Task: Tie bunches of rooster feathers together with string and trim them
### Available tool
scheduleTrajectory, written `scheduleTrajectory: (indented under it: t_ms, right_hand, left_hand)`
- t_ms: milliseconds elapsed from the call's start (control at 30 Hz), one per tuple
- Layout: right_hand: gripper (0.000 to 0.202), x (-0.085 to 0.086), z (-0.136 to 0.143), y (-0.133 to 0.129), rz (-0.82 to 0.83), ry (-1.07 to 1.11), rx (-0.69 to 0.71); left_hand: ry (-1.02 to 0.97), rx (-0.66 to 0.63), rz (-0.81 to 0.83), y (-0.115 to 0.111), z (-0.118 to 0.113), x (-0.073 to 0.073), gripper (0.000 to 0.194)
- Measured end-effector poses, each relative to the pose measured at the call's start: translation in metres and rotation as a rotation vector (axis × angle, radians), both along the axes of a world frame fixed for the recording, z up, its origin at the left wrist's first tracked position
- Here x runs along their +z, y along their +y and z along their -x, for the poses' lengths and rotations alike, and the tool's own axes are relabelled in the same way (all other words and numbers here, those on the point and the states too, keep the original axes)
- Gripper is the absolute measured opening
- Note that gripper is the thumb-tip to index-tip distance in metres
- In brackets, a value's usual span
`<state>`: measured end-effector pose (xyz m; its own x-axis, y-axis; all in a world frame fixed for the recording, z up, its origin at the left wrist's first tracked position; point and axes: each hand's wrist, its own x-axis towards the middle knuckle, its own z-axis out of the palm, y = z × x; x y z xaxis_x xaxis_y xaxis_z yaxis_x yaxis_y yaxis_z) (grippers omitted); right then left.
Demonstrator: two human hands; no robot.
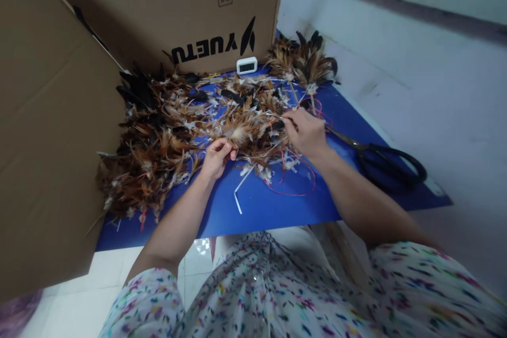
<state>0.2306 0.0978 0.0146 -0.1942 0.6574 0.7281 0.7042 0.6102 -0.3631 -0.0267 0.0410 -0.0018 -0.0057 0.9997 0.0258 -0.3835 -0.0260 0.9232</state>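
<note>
Brown feathers [174,116] with white fluffy bases lie heaped over the blue tabletop [222,216]. My left hand [217,157] is closed in a pinch on a small tuft of feathers [238,133], brown with a pale, downy middle. To its right, my right hand [304,131] hovers over the pile with thumb and finger pressed together; a thin pale strand shows at the fingertips, too fine to name. Beside that hand lie black-handled scissors [358,146], their blades partly behind it. Thin red string [312,182] loops below and around the right hand.
A large cardboard box [138,21] stands behind the pile, and a cardboard panel [51,132] rises on the left. A small white digital clock [247,65] leans near the box. Feather bundles on sticks [303,63] lie at the back right by the wall. A bent white strip [236,198] lies in front.
</note>
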Motion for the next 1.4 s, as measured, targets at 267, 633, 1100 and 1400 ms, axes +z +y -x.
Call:
scheduleTrajectory:
  t_ms: [267, 633, 1100, 1400]
  right_hand:
    - [0.014, 0.005, 0.005, 0.001, 0.434, 0.422, 0.162]
    - [0.017, 0.020, 0.022, -0.026, 0.809, 0.488, 0.491]
    - [0.008, 0.019, 0.025, -0.032, 0.739, 0.366, 0.506]
    - [0.015, 0.011, 0.030, -0.033, 0.761, 0.199, 0.510]
  left_hand:
    - [0.109, -0.045, -0.084, -0.004, 0.000, 0.001, 0.047]
    - [0.370, -0.099, -0.220, -0.010, 0.006, -0.006, 0.041]
    - [0.418, -0.112, -0.244, -0.012, -0.001, -0.001, 0.038]
    - [0.398, -0.119, -0.270, -0.013, -0.006, 0.009, 0.042]
